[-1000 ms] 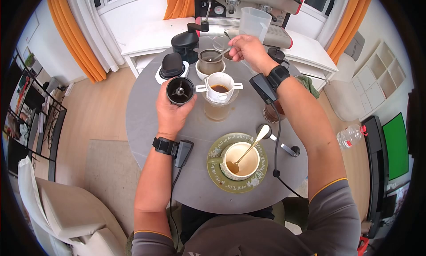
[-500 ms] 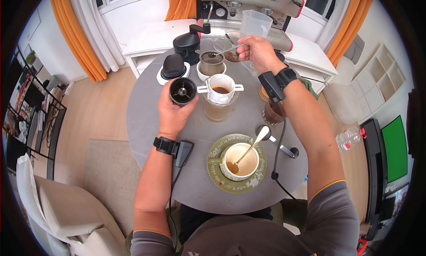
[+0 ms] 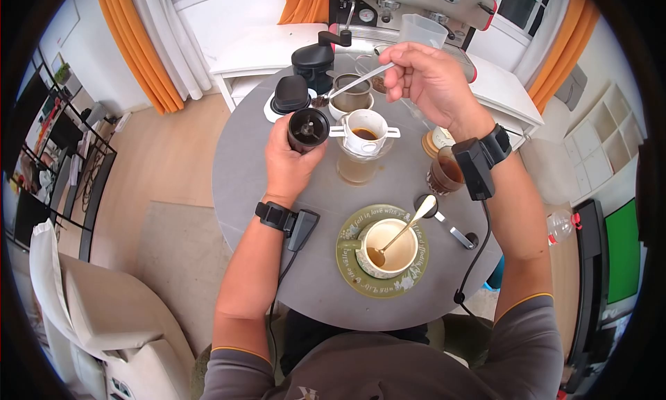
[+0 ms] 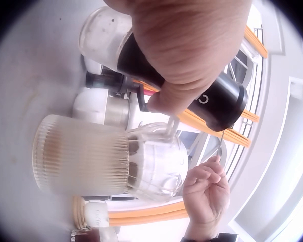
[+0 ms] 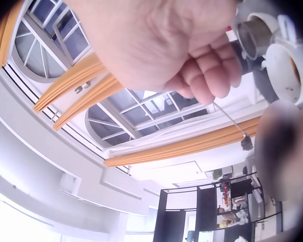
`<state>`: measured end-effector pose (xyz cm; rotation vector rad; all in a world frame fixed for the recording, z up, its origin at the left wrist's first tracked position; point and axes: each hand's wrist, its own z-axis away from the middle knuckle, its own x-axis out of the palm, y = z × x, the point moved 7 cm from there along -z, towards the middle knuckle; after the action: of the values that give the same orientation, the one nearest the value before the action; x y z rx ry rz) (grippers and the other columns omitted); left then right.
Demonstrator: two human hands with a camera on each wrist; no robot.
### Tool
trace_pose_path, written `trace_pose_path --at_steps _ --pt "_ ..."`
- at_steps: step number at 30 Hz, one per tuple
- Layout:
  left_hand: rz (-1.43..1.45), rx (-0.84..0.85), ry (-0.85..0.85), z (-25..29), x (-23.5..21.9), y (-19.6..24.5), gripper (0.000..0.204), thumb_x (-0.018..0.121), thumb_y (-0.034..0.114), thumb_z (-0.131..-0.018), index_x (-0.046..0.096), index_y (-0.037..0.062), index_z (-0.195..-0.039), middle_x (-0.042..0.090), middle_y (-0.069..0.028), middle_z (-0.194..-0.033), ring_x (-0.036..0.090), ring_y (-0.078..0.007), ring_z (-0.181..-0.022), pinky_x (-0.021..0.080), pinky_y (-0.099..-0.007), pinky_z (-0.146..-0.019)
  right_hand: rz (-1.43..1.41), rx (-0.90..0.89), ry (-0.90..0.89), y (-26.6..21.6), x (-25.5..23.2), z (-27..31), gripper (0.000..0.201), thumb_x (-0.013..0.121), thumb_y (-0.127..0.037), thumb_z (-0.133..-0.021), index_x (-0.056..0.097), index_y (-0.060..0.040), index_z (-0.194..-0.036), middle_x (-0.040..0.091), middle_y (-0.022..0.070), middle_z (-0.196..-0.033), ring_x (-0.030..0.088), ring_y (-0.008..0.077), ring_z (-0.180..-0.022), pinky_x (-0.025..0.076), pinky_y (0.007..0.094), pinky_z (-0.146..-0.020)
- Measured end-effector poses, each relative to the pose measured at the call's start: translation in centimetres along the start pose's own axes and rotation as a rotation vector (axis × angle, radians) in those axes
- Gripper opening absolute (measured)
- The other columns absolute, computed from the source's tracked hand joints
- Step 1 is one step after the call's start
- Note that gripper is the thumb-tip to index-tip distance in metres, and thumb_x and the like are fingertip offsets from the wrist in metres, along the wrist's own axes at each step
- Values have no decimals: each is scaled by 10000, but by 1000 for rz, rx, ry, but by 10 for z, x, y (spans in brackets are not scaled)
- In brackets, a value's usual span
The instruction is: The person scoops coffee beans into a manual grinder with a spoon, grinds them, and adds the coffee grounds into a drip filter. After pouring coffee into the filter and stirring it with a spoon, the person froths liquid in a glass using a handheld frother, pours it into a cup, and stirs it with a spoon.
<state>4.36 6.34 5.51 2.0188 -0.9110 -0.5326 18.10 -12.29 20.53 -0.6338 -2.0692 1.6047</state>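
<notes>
Left hand (image 3: pixel 291 167) had its grip wrapped round the black grinder (image 3: pixel 309 130), open end up, likely for access; right hand (image 3: pixel 437 81) pinched a loaded spoon (image 3: pixel 362 79) nearby.

Before you, the round counter (image 3: pixel 305 275) is grey, and your saucer (image 3: pixel 350 275) is olive green, ringed with pale lettering and white flowers around a cream cup (image 3: pixel 409 251). Your grinder cylinder (image 3: pixel 309 131) is black; the curtains (image 3: pixel 139 53) hang orange beside white ones (image 3: pixel 166 46).
</notes>
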Motion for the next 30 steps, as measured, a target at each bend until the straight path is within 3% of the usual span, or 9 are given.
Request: trace_pose_path --at_steps 2,10,17,19,22,23,24,27,30 --pt "-67 36 13 -1 -1 8 534 841 26 -748 617 54 -1232 636 -34 -1081 627 -116 -882 526 -249 -769 4 11 -19 -2 10 2 212 573 -184 -1004 682 -7 -1045 694 87 -811 647 151 -651 557 303 -673" --pt "-150 57 29 -1 0 5 530 850 54 -713 626 64 -1193 664 -106 -1094 644 -301 -1026 518 -395 -921 172 60 -7 1 31 1 212 583 -200 -1004 683 -16 -1036 693 73 -796 632 124 -641 533 259 -647" --pt "-196 53 26 0 0 11 525 849 50 -707 628 68 -1183 670 -97 -1064 643 -296 -1017 519 -390 -907 289 37 13 -4 49 4 222 580 -208 -998 679 -12 -1022 695 69 -796 642 113 -648 514 242 -622" --pt "-252 129 28 0 0 14 443 842 19 -781 607 66 -1153 616 64 -923 517 -17 -739 471 -200 -668 327 20 0 -8 59 6 205 587 -182 -989 685 -6 -1028 692 64 -797 648 103 -675 521 242 -633" --pt "-250 140 23 0 1 14 432 834 20 -795 603 64 -1157 618 59 -935 536 -16 -757 482 -200 -680 420 -147 -3 -9 75 7 181 627 -176 -974 691 -7 -964 700 56 -772 652 97 -639 520 267 -580" --pt "-250 139 23 -1 1 13 432 834 20 -795 603 64 -1157 618 59 -935 536 -16 -757 482 -200 -680 453 -168 -36 -9 82 11 184 623 -159 -971 690 12 -979 717 99 -786 686 174 -664 535 316 -616" --pt "-233 134 13 -1 1 12 426 832 23 -803 601 61 -1159 622 53 -946 551 -20 -772 495 -208 -694 453 -167 -36 -8 86 14 184 623 -159 -971 690 12 -979 717 99 -786 686 174 -664 535 316 -616" --pt "-227 133 0 -1 2 13 419 830 28 -814 597 56 -1162 633 38 -969 584 -35 -815 521 -226 -729 766 -457 -140 -21 109 33 164 599 -116 -956 680 22 -995 705 190 -866 692 370 -811 546 420 -735" --pt "-236 141 0 0 2 20 418 832 32 -817 595 51 -1160 641 23 -990 608 -55 -861 539 -244 -769 812 -549 -128 -31 114 41 151 605 -108 -955 689 11 -994 711 184 -868 695 359 -808 547 417 -737"
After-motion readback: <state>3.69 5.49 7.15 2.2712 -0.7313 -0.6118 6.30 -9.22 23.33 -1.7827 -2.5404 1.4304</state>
